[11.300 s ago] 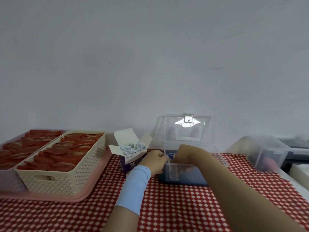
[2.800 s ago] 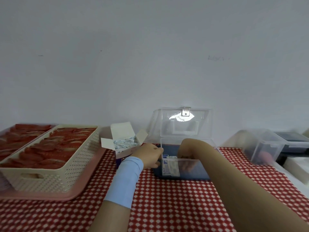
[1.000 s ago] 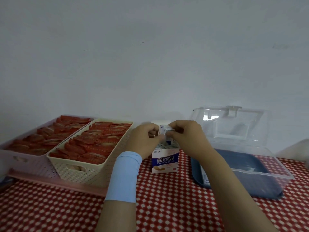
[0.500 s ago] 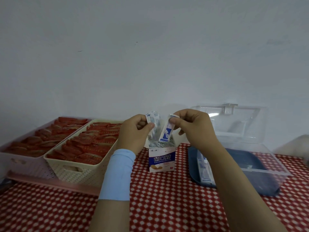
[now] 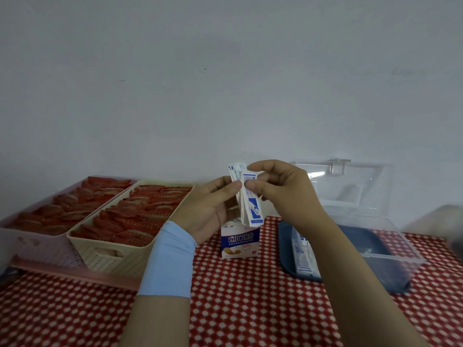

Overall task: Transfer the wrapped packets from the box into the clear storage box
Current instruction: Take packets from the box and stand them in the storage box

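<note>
**Packets gathered above the box, ready to go across**

Both hands hold a small sheaf of wrapped packets upright above the surface. The left hand grips the stack, thumb pressed on its near face; the right hand pinches the front packet near its top between thumb and forefinger, the other fingers curled loosely behind.

To do this step well, I judge the edges should be squared while both hands steady the thin, slippery stack, which should then cross as one bundle so none fan out or drop.

Directly below the fingers stands the box, blue and white; its contents are hidden. To the right of the fingers, the clear storage box lies open, lid tilted back, with a few packets standing at its near-left end. Left of the fingers, a cream basket and a pink tray hold red-wrapped items.
</note>
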### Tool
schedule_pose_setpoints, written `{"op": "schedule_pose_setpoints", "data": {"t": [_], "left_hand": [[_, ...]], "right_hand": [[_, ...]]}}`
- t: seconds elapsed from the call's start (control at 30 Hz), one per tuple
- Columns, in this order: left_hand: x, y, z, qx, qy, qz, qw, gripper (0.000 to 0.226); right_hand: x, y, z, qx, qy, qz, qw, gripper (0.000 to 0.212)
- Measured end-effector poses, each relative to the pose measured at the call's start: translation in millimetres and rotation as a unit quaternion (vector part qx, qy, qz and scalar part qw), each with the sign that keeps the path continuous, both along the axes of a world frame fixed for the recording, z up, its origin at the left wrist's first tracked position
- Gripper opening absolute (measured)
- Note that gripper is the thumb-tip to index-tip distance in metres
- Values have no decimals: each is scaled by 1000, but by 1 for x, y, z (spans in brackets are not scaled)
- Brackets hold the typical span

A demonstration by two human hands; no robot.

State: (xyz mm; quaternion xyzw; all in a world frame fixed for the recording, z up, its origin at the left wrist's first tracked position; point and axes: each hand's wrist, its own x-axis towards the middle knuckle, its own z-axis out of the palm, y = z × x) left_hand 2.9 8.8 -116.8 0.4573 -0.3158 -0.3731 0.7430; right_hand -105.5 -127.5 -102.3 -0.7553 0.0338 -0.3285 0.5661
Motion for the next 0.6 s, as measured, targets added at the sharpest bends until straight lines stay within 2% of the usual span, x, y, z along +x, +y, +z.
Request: {"op": "schedule_pose_setpoints", "data": {"t": [0.07, 0.2, 0.33, 0.43, 0.5, 0.6], "left_hand": [[-4, -3, 0, 2, 13, -25, 1000, 37], [-18, -11, -2, 13, 20, -58, 998, 43], [-29, -25, -8, 43, 7, -63, 997, 31], [-37, -32, -9, 45, -1, -56, 997, 31], [-39, -35, -10, 30, 4, -55, 998, 34], [-40, -38, -10, 10, 21, -55, 998, 38]], "right_hand": [[-4, -1, -1, 7, 4, -16, 1000, 27], [-18, -7, -3, -15, -1, -61, 998, 26], [-32, -14, -7, -74, 13, -106, 992, 27], [-38, -18, -12, -112, 32, -153, 981, 20], [-43, -19, -15, -149, 35, -150, 977, 17], [-57, -19, -11, -194, 53, -84, 976, 30]]}}
